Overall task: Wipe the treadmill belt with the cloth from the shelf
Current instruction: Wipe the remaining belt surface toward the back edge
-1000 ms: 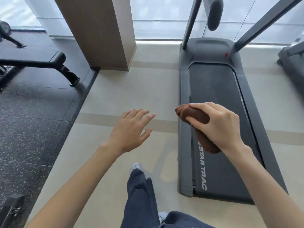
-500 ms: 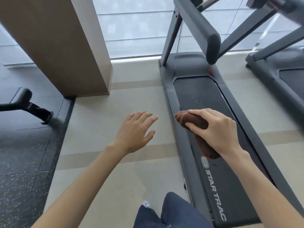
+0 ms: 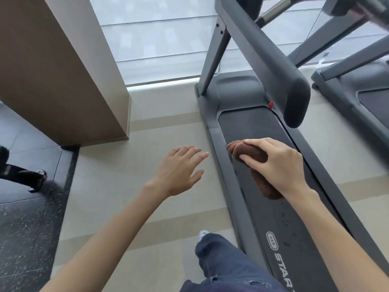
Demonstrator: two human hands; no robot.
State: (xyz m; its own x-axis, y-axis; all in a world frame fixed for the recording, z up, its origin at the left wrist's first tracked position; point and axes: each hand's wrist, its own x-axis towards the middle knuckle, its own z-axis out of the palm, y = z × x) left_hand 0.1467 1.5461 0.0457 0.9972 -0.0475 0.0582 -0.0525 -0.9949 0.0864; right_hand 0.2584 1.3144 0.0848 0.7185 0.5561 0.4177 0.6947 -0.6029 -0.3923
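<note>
Pale floor tiles (image 3: pixel 168 127) slide under us as we step nearer; our right hand (image 3: pixel 280 167) still grips the bunched brown cloth (image 3: pixel 250 153), now over the treadmill belt (image 3: pixel 252 125) at centre right, while our left hand (image 3: pixel 179 171) stays spread and empty. Wiping looks ready to begin.

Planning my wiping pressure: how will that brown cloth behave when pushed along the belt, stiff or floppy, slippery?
Probably floppy: the brown cloth bunches into a wad under the right hand, its tail drooping past the palm. Likely light, since the fingers alone hold it. Its fuzzy weave may drag on the treadmill belt rather than slip.
</note>
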